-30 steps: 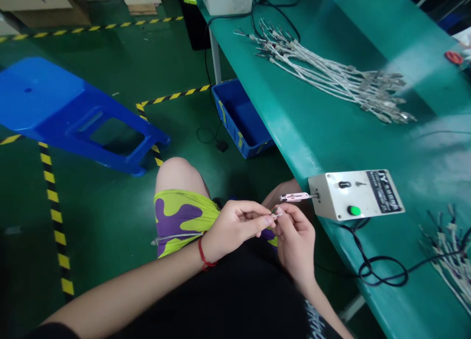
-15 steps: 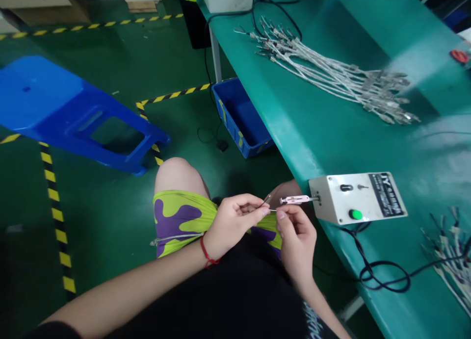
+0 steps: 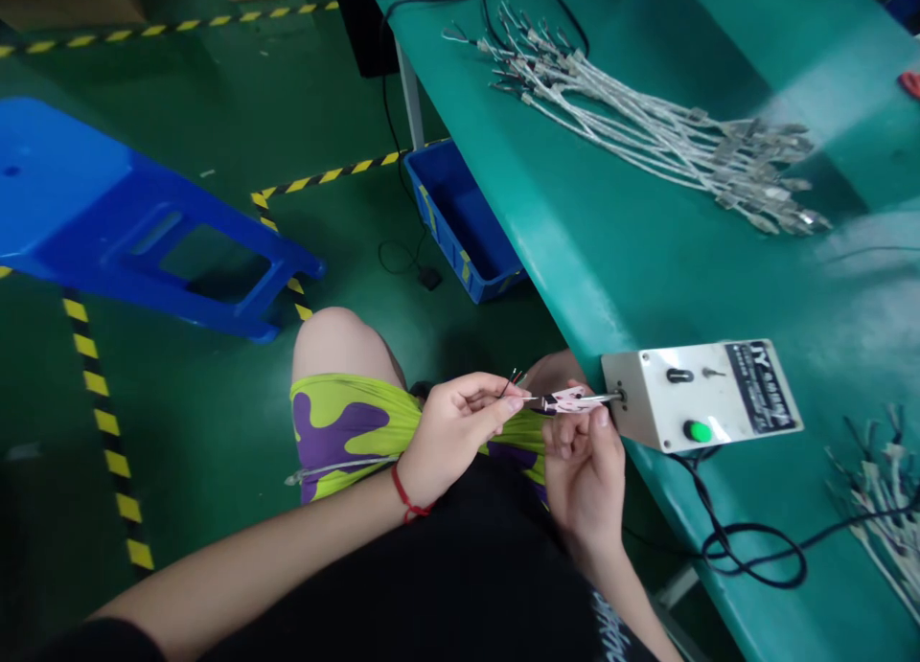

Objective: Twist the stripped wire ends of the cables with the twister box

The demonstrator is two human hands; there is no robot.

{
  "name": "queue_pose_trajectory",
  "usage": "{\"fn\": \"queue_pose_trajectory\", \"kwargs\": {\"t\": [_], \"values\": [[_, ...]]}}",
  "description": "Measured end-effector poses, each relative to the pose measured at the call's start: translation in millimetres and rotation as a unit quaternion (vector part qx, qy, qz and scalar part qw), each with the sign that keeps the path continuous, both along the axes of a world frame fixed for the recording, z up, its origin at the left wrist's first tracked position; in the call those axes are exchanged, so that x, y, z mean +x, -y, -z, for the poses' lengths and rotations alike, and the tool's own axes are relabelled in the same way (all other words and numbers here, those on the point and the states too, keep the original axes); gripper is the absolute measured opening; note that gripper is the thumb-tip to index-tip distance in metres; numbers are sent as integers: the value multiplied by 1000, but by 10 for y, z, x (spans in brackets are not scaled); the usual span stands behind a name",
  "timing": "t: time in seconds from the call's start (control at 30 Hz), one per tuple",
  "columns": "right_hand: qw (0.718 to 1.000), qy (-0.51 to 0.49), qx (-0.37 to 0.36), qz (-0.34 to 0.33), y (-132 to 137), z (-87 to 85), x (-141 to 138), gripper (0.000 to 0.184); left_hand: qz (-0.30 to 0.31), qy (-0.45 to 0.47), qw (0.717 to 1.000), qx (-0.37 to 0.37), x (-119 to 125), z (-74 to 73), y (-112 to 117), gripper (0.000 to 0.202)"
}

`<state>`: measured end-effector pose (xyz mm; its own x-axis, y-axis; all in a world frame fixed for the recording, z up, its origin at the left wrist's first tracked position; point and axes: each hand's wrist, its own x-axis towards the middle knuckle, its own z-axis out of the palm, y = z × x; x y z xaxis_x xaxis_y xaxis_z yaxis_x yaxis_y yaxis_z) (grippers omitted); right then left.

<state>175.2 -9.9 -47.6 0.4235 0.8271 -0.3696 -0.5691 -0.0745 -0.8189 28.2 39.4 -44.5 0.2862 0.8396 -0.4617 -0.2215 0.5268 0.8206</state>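
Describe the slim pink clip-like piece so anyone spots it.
Find the green table on the right, then, at its near edge, the white rectangular box with a round green button. A metal rod juts from the box's left face, tipped by the slim pink clip-like piece. Its pink colour sets it apart from rod and box.

1. A thin red cord bracelet (image 3: 408, 494) circles the left wrist, knotted on its lower side.
2. The left hand (image 3: 464, 422), just up and right of the bracelet, is bare.
3. The right hand (image 3: 586, 480), well to the bracelet's right, is bare too.
4. A black top (image 3: 431, 585) spreads below the bracelet.
5. Whitish lettering (image 3: 609, 626), too blurred to read in full, marks it, lower right of the bracelet.
6. A short black sleeve (image 3: 115, 640) shows far lower left of the bracelet.
7. Lime-green shorts (image 3: 359, 392) with rounded purple patches show upper left of the bracelet.
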Motion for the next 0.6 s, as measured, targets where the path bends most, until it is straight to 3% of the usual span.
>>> {"fn": "queue_pose_trajectory", "kwargs": {"t": [0.6], "values": [[999,-45,-13,3,-7,37,61,20,-35,59,997,39,168,6,7,8]]}}
